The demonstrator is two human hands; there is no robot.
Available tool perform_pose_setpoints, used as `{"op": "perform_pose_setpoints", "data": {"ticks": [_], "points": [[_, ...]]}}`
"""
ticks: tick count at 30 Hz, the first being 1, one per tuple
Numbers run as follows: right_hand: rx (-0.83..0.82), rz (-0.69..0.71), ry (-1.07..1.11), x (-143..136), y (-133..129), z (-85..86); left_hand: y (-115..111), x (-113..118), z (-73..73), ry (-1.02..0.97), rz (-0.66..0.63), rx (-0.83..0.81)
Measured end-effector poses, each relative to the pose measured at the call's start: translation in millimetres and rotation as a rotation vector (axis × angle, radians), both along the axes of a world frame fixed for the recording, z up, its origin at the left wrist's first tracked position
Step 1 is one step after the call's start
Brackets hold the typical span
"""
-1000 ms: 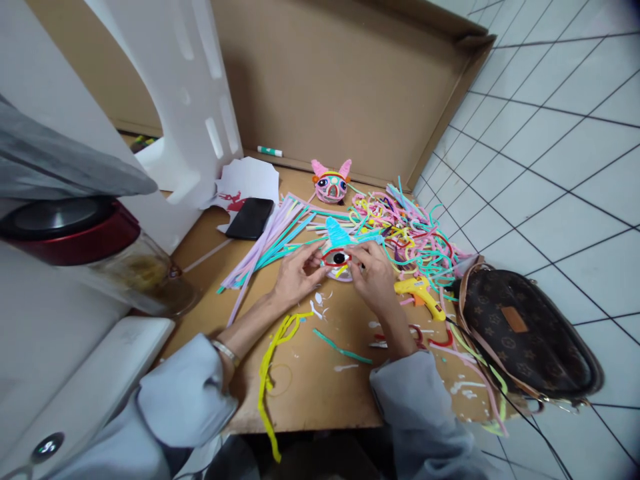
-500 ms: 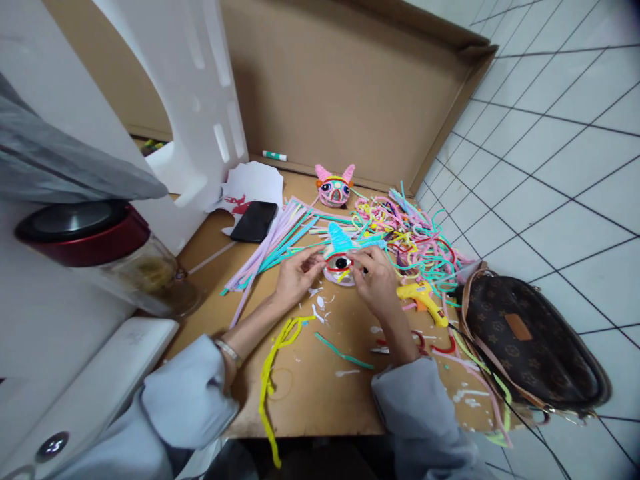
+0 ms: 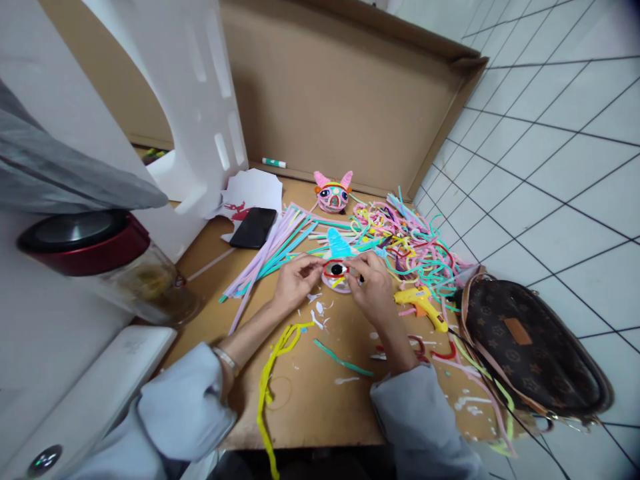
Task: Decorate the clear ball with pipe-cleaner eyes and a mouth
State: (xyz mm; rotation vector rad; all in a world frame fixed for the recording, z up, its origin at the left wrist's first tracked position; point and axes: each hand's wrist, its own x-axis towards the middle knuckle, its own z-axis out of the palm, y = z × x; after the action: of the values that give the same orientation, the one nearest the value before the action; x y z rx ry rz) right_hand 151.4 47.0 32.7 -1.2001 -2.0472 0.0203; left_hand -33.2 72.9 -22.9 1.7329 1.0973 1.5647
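Note:
Between my two hands is a small pipe-cleaner animal head (image 3: pixel 334 285), with a pointed blue ear (image 3: pixel 340 243) rising from its top. A red pipe cleaner (image 3: pixel 327 273) rims its black-and-white eye (image 3: pixel 337 269). My left hand (image 3: pixel 296 280) pinches at the left end of the red rim, thumb against fingertips. My right hand (image 3: pixel 373 283) is closed at the rim's other side and covers much of the head's right half. Beyond them sits a second, pink-eared pipe-cleaner head (image 3: pixel 333 197).
Loose straight pipe cleaners (image 3: pixel 273 250) and a tangled pile (image 3: pixel 415 247) lie behind my hands. To the right are a yellow glue gun (image 3: pixel 423 307) and a brown bag (image 3: pixel 535 347). A black phone (image 3: pixel 254 228), a glass bottle (image 3: pixel 145 287) and yellow pipe cleaners (image 3: pixel 270 387) are on the left.
The whole view has shifted slightly, so things appear a little lower. Both hands keep nearly the same pose at the eye, which sits slightly further left.

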Motion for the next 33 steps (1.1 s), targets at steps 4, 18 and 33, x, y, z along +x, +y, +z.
{"op": "perform_pose_setpoints", "data": {"ticks": [4, 18, 33], "points": [[-0.008, -0.003, 0.002, -0.3, -0.6, 1.1, -5.0, -1.3, 7.3, 0.11, 0.014, 0.058], [-0.046, -0.006, -0.007, -0.9, -2.0, 5.1, -4.5, -7.0, 8.9, 0.291, -0.047, 0.184], [-0.026, -0.011, -0.013, 0.3, -0.2, 3.0, -5.9, -6.1, 10.0, 0.3, -0.086, 0.189]]}}
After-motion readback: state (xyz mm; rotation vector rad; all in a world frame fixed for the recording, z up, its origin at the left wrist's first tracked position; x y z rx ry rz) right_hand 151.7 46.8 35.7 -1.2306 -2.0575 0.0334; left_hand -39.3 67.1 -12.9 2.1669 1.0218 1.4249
